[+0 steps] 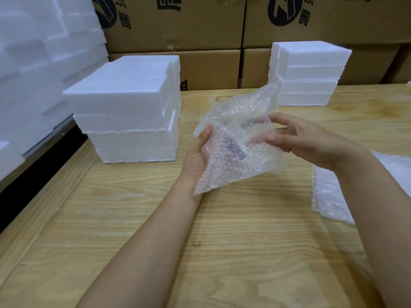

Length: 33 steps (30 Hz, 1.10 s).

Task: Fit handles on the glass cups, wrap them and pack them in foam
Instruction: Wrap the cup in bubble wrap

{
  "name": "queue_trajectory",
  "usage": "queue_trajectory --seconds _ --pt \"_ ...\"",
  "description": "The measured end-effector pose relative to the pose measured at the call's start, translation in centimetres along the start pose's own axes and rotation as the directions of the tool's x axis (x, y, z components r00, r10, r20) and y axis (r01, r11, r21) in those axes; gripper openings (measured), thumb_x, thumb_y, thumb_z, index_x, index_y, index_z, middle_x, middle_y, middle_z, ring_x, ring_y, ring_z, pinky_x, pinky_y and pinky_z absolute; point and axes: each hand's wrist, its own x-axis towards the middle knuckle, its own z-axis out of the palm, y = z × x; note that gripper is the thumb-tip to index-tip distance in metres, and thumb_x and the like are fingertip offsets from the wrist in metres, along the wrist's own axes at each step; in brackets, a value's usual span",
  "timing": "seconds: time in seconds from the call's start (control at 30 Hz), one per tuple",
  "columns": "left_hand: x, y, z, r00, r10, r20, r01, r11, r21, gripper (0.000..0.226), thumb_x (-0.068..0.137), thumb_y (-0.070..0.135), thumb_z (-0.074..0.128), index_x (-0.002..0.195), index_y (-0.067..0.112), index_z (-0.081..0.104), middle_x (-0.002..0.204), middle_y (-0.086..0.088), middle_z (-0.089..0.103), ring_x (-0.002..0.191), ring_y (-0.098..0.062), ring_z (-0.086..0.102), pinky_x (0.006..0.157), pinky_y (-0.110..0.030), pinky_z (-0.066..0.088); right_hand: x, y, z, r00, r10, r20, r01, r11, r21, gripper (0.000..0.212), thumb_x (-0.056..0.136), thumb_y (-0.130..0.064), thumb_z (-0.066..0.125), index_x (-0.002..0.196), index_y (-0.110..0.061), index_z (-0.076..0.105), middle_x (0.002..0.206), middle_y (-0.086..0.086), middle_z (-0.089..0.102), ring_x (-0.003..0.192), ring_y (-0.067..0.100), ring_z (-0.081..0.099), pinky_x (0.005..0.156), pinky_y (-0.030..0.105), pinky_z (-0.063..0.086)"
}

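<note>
A sheet of clear bubble wrap (235,121) is held up above the wooden table (222,241), folded around something with a dark patch (233,146) that shows through it; the wrapped thing itself is hidden. My left hand (196,156) grips the sheet from the left, thumb on its upper edge. My right hand (295,138) holds the right side, fingers pinched on the wrap. Two stacks of white foam blocks stand behind: a large foam stack (129,112) at left and a smaller foam stack (309,72) at right.
More bubble wrap sheets (329,196) lie at the table's right edge under my right forearm. Foam pieces (33,63) are piled high at far left. Cardboard boxes (200,23) line the back wall.
</note>
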Motion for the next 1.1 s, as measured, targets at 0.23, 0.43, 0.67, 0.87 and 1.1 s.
queue_trajectory --seconds 0.23,0.43,0.67,0.87,1.1 --pt "-0.1 0.1 -0.1 0.998 -0.067 -0.007 0.067 0.996 0.061 0.078 0.051 0.028 0.091 0.122 0.008 0.065 0.125 -0.019 0.061 0.118 -0.037 0.057 0.106 -0.052 0.039 -1.3 0.1 -2.4 0.991 -0.102 -0.090 0.111 0.988 0.109 0.047 0.048 -0.048 0.089 0.079 -0.016 0.076 0.080 -0.004 0.070 0.079 0.003 0.065 0.077 0.013 0.049" --pt "0.0 -0.2 0.1 1.000 -0.004 -0.003 0.004 1.000 0.029 0.084 0.049 0.021 0.092 0.125 0.007 0.059 0.122 -0.017 0.063 0.118 -0.034 0.057 0.110 -0.052 0.036 -0.1 0.0 -2.1 0.678 -0.201 -0.707 0.378 0.920 0.101 0.019 0.074 -0.029 0.076 0.087 -0.031 0.063 0.082 -0.018 0.063 0.078 -0.001 0.057 0.069 0.014 0.042" --pt "0.2 -0.4 0.6 0.974 0.170 -0.150 -0.184 0.979 -0.088 0.046 0.046 0.014 0.088 0.090 0.009 0.078 0.110 -0.013 0.070 0.103 -0.025 0.067 0.099 -0.042 0.048 2.5 1.1 3.6 0.910 0.100 -0.402 0.154 0.820 0.552 0.111 0.030 -0.081 0.073 0.120 -0.017 0.057 0.126 0.002 0.062 0.112 0.021 0.060 0.090 0.038 0.052" --pt "-0.4 -0.8 0.6 0.988 0.119 -0.103 -0.112 0.991 0.067 0.053 0.069 0.015 0.073 0.119 0.006 0.060 0.117 -0.012 0.068 0.110 -0.024 0.064 0.098 -0.034 0.050 3.7 1.6 5.7 0.882 0.135 -0.452 0.220 0.730 0.647 0.012 0.086 -0.011 0.062 0.091 -0.002 0.067 0.082 0.007 0.073 0.078 0.021 0.070 0.070 0.034 0.056" --pt "-0.8 0.2 0.2 0.962 0.090 -0.257 0.002 0.942 0.336 0.079 0.063 0.045 0.077 0.131 0.011 0.052 0.132 -0.016 0.059 0.114 -0.028 0.061 0.096 -0.040 0.052 3.2 1.1 4.4 0.833 0.023 -0.552 0.310 0.808 0.501 0.015 0.095 -0.008 0.053 0.089 -0.005 0.066 0.080 0.004 0.072 0.083 0.020 0.069 0.084 0.037 0.056"
